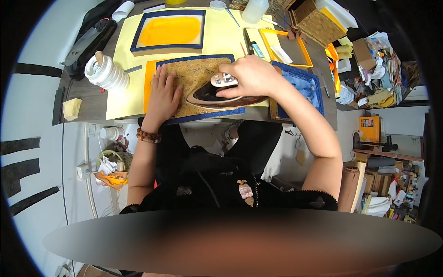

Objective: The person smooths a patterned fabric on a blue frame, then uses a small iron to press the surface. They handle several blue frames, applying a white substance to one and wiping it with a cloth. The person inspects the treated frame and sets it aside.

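Observation:
My right hand (249, 76) grips the handle of a dark clothes iron (207, 94) that rests flat on a gold patterned fabric panel (194, 74) with a blue border. My left hand (162, 94) lies flat on the left part of the same panel, fingers spread, holding it down. The panel lies on a pale yellow sheet (221, 37) on the table, close to the front edge.
A blue-framed tray with orange lining (170, 30) sits behind. A blue patterned panel (302, 85) and an orange-edged board (284, 48) lie right. A white ribbed jar (107, 71), a black case (90, 41), a plastic bottle (254, 10) and a cluttered heap (374, 69) surround them.

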A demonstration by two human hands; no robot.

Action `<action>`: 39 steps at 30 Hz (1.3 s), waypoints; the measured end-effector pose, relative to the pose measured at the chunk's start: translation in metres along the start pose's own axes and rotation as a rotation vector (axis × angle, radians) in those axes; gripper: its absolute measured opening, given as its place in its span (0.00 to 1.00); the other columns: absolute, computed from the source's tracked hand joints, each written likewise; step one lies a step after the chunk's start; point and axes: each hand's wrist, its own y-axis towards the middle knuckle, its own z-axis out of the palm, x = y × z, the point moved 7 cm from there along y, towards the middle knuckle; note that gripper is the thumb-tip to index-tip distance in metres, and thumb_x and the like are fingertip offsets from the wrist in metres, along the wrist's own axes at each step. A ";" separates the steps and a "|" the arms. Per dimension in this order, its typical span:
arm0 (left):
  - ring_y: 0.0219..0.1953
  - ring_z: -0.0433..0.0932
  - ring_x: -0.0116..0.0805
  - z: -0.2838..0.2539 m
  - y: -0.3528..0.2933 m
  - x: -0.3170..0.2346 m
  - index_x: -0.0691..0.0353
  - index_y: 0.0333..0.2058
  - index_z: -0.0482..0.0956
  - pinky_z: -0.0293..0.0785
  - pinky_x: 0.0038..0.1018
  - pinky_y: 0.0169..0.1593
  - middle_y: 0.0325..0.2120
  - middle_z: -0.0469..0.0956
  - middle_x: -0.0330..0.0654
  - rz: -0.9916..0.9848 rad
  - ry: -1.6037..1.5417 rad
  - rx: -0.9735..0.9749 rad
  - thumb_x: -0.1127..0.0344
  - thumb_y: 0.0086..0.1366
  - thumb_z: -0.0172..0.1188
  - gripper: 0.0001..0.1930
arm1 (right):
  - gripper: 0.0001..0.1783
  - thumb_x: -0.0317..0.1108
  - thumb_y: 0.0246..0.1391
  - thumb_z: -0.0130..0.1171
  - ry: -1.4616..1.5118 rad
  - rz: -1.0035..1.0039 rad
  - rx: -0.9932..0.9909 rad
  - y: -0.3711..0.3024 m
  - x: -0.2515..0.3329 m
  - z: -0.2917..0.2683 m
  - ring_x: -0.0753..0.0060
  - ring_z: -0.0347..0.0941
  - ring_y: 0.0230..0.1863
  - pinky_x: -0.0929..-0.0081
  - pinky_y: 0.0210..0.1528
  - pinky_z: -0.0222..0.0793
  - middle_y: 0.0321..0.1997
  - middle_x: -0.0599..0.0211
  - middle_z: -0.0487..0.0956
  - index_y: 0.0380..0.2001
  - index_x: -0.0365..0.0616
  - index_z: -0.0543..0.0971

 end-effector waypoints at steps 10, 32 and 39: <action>0.75 0.50 0.62 0.000 0.000 0.001 0.67 0.64 0.65 0.47 0.51 0.75 0.71 0.55 0.61 -0.007 0.004 0.008 0.60 0.73 0.52 0.26 | 0.27 0.59 0.48 0.71 0.012 -0.003 0.038 -0.016 0.015 0.000 0.46 0.80 0.26 0.56 0.31 0.77 0.20 0.54 0.80 0.30 0.44 0.81; 0.73 0.53 0.64 -0.008 -0.005 0.006 0.78 0.68 0.53 0.47 0.48 0.76 0.69 0.57 0.68 -0.092 -0.229 -0.133 0.69 0.70 0.51 0.33 | 0.34 0.67 0.49 0.66 -0.075 0.136 0.035 0.083 -0.072 -0.011 0.45 0.81 0.36 0.54 0.44 0.77 0.28 0.50 0.83 0.39 0.45 0.86; 0.55 0.74 0.54 -0.040 -0.046 0.003 0.69 0.57 0.73 0.69 0.41 0.60 0.52 0.76 0.56 -0.322 -0.276 -0.377 0.72 0.69 0.56 0.19 | 0.37 0.68 0.49 0.65 -0.067 0.128 0.026 0.116 -0.038 -0.004 0.46 0.83 0.39 0.56 0.48 0.79 0.34 0.47 0.85 0.38 0.39 0.86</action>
